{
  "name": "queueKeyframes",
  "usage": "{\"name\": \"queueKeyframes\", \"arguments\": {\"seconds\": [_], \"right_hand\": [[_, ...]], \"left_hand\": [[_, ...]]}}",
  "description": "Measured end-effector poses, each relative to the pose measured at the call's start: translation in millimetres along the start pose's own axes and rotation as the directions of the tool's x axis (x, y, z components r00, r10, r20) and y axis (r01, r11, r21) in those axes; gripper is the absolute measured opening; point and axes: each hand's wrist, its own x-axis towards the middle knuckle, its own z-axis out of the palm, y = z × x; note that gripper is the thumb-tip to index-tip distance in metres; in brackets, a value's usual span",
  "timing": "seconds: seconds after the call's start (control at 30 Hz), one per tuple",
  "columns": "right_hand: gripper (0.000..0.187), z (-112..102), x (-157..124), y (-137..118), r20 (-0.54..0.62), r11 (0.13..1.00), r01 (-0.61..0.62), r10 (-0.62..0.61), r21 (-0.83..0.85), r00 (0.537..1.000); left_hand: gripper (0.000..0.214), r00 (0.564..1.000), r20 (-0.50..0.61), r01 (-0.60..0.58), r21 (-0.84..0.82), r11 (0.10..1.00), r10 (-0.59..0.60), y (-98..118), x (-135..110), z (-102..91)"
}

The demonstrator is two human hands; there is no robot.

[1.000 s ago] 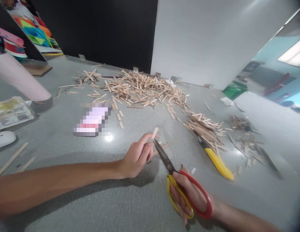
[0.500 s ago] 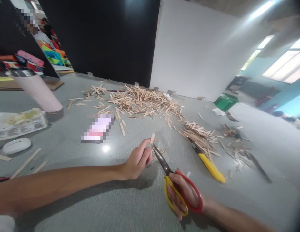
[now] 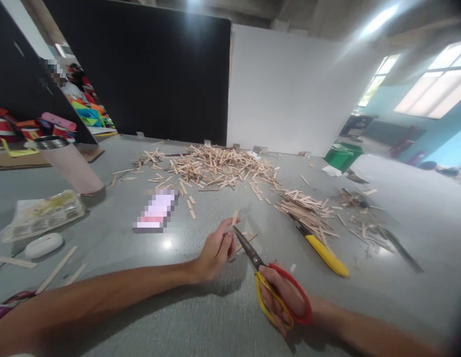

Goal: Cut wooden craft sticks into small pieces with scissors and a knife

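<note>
My left hand [image 3: 216, 249] is closed, pinching a short wooden stick [image 3: 235, 218] that points up from the fingertips. In my right hand [image 3: 282, 292] is a pair of scissors [image 3: 252, 254] with one red and one yellow handle loop. The blade tips meet the lower part of the stick beside my left fingers; whether the blades are fully closed on it, I cannot tell. Below the blades a few loose wooden sticks [image 3: 249, 244] lie on the grey table [image 3: 171, 317], partly hidden by my left hand and the scissors.
A large heap of sticks [image 3: 223, 166] lies at the back, a smaller pile [image 3: 305, 210] to the right beside a yellow-handled cutter [image 3: 327, 255]. Leftward are a phone [image 3: 156, 210], white mouse [image 3: 43, 245], plastic tray [image 3: 48, 215] and pink bottle [image 3: 72, 166]. Black and white boards [image 3: 282, 89] stand behind.
The view has tilted up slightly, so the table things sit lower and those on the left further right. Both hands keep nearly the same pose, with the scissors still at the stick.
</note>
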Motion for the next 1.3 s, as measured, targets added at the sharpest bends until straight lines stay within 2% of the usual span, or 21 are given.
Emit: {"name": "queueKeyframes", "arguments": {"seconds": [0.17,0.7,0.9,1.07,1.2,1.3], "right_hand": [[0.079,1.9,-2.2,1.5,0.010,0.997,0.074,-0.073,-0.010,0.997],[0.082,8.1,-9.0,-12.3,-0.032,0.994,0.039,-0.042,-0.104,0.999],[0.082,3.6,-6.6,-6.1,-0.021,0.995,0.030,-0.032,-0.091,0.999],[0.082,2.6,-5.8,-2.9,-0.003,0.997,0.010,-0.010,-0.073,1.000],[0.082,2.2,-4.7,1.9,-0.138,0.994,0.014,-0.029,-0.110,0.990],[0.081,-5.4,-1.2,5.6,-0.164,0.987,0.065,-0.089,-0.147,0.982]], "left_hand": [[0.054,0.999,0.024,-0.035,0.012,0.999,0.035,0.3,-0.5,-3.0],[0.052,0.999,0.051,-0.013,0.015,1.000,0.012,5.7,-3.6,-6.1],[0.052,0.996,0.084,-0.017,0.005,1.000,0.016,1.4,-5.8,-8.2],[0.052,0.995,0.091,0.048,0.000,0.999,-0.048,-2.9,-5.6,-8.4],[0.056,0.992,0.096,0.078,-0.005,0.997,-0.077,-4.0,-3.5,-6.4],[0.057,0.994,0.059,0.089,0.031,0.996,-0.091,-2.8,-2.1,-4.2]]}}
